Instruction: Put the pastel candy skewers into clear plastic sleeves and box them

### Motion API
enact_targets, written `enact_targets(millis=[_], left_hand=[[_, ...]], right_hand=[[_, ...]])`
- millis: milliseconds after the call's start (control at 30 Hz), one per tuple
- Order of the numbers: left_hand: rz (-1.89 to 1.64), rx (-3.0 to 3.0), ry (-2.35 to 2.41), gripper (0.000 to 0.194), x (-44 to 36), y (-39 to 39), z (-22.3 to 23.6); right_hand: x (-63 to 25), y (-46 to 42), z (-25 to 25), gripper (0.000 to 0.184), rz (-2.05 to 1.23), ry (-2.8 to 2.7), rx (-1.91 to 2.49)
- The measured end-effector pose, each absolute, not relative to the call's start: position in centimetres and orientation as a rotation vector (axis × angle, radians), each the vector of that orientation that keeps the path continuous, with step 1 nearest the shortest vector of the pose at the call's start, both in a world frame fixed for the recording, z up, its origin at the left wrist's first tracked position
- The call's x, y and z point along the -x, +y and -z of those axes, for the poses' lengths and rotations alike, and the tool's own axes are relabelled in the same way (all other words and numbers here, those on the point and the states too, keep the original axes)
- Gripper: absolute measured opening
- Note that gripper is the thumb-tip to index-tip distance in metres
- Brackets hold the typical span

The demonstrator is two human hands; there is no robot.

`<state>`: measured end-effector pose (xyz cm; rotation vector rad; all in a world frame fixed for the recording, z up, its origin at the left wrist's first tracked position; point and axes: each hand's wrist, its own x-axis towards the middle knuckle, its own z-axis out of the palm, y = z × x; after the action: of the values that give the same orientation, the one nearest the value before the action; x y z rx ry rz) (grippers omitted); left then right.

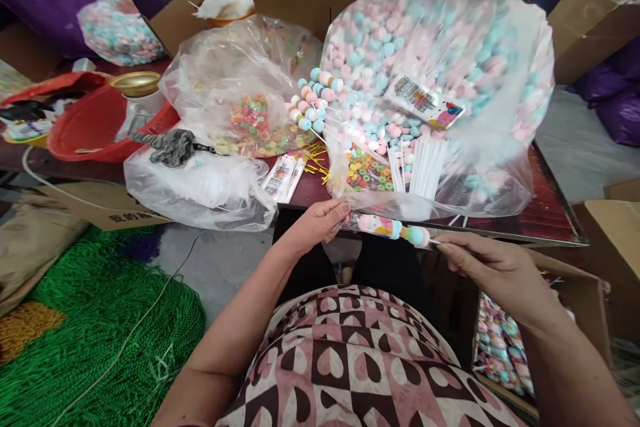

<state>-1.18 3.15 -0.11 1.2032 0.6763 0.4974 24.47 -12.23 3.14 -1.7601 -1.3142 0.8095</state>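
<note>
My left hand (320, 221) is closed round one end of a marshmallow skewer in a clear wrapper (393, 229). My right hand (493, 267) pinches the stick end of the same skewer. The skewer lies level between both hands, just below the table's front edge. Straight ahead sits a large clear bag of pink and blue marshmallows (440, 73), with white sticks (425, 163) and ring candies (367, 173) at its mouth. Several finished skewers (315, 103) lean against that bag.
A second clear bag of coloured ring candies (250, 120) lies left of centre, beside a red basin (95, 127). Cardboard boxes stand behind. A box of wrapped skewers (500, 347) is at my right knee. Green netting (95, 333) covers the floor at left.
</note>
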Motion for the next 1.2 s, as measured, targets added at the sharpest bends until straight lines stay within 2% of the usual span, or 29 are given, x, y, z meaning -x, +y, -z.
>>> enact_targets(millis=[133,267,367,500,667,867,933,1100,1200], left_hand=[[-0.670,-0.982,0.647,0.033,0.8,3.3,-1.2],[-0.805,-0.637,0.417,0.061,0.0,2.5,-3.5],[-0.896,-0.600,0.334,0.069,-0.9,1.7,-4.5],[-0.959,-0.667,0.401,0.053,-2.2,1.2,-4.5],[-0.999,-0.557,0.532,0.025,-3.7,1.0,-4.1],[-1.027,-0.533,0.540,0.021,-4.9,-0.2,-3.9],[-1.051,-0.556,0.540,0.024,-5.2,-0.6,-3.8],[-1.023,-0.642,0.588,0.029,-5.6,-1.6,-3.6],[-1.023,-0.688,0.592,0.035,-5.5,-1.7,-3.5]], right_hand=[[-23.4,-12.3,-1.9,0.032,-0.883,-1.216,1.710],[-21.7,-12.1,-0.6,0.031,-0.916,-0.976,1.622],[-20.2,-11.8,0.3,0.032,-0.989,-0.815,1.537],[-18.8,-11.6,0.5,0.034,-1.029,-0.776,1.518],[-17.8,-11.9,0.4,0.024,-0.675,-1.009,1.653],[-16.2,-11.7,0.7,0.019,-0.580,-0.985,1.648],[-15.8,-11.3,0.4,0.022,-0.679,-0.883,1.598],[-14.8,-9.9,-0.9,0.031,-1.324,-0.520,1.251],[-14.6,-9.2,-1.4,0.032,-1.421,-0.488,1.175]])
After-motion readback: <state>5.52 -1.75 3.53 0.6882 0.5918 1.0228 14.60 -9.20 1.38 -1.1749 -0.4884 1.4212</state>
